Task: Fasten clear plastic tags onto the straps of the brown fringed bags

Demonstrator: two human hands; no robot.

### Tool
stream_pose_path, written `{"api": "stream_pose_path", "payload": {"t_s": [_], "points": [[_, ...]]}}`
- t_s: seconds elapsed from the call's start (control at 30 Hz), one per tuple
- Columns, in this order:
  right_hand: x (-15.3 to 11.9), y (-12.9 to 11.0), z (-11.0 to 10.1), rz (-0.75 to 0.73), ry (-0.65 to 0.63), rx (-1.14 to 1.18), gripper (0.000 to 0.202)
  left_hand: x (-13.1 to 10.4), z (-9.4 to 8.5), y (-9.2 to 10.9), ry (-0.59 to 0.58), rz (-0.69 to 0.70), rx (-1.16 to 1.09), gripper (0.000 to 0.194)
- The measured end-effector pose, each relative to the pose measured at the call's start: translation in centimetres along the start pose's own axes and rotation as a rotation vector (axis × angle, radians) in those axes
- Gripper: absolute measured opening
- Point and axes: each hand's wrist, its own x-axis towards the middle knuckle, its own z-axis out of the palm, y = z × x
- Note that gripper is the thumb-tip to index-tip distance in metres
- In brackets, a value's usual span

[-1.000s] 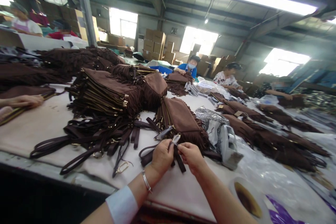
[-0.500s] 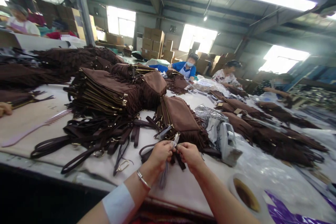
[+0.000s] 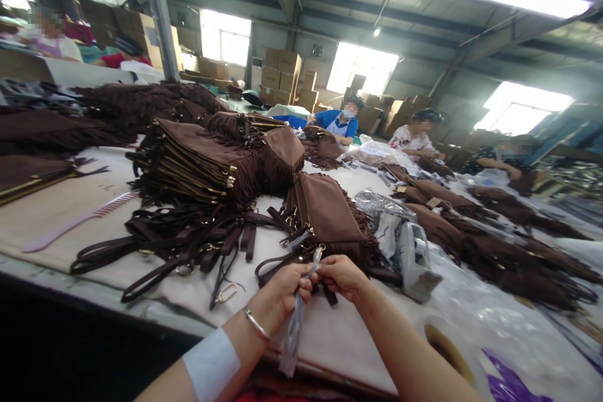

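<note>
My left hand is closed around a thin grey wrapping strip, whose loose end hangs down below the fingers. Close against it, my right hand pinches at the same strip beside a small metal clasp. What lies between the right fingertips is partly hidden. Just beyond both hands rests a small stack of brown fringed bags with gold zippers. A dark wrist strap loops out to the left of my hands.
Dark straps with metal rings lie left of my hands, near a pink comb. Behind them rises a taller bag stack. Clear plastic, a tape roll and more bags lie right. Co-workers sit across the table.
The grey strip now hangs longer below my left hand. Both hands stay together near the clasp. The view has shifted slightly, and the hand at the far left edge is out of sight.
</note>
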Motion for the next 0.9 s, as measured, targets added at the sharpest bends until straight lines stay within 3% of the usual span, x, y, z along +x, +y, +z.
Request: {"api": "stream_pose_path", "payload": {"t_s": [0.17,0.4,0.5,0.6,0.67,0.73,0.9], "points": [[0.5,0.6,0.7,0.007,0.012,-0.006,0.027,-0.2,0.6,-1.1,0.075,0.069,0.048,0.018],[-0.2,1.6,1.3,-0.077,0.153,0.040,0.028,0.6,1.8,-3.8,0.273,0.470,0.437,0.029],[-1.4,2.4,1.2,-0.120,0.110,0.105,0.035,0.7,1.4,-4.4,0.324,0.576,0.634,0.027],[-2.3,3.1,0.9,-0.189,0.081,0.214,0.038,0.2,1.0,-4.5,0.380,0.780,0.965,0.018],[-2.6,3.3,0.5,-0.209,0.091,0.306,0.037,-0.3,0.9,-4.2,0.336,0.879,1.113,0.014],[-2.8,3.2,0.2,-0.186,0.085,0.388,0.036,-0.6,0.9,-3.8,0.301,0.818,1.074,0.016],[-3.5,2.3,0.0,-0.099,0.021,0.475,0.035,-0.1,0.7,-2.4,0.344,0.498,0.582,0.025]]}}
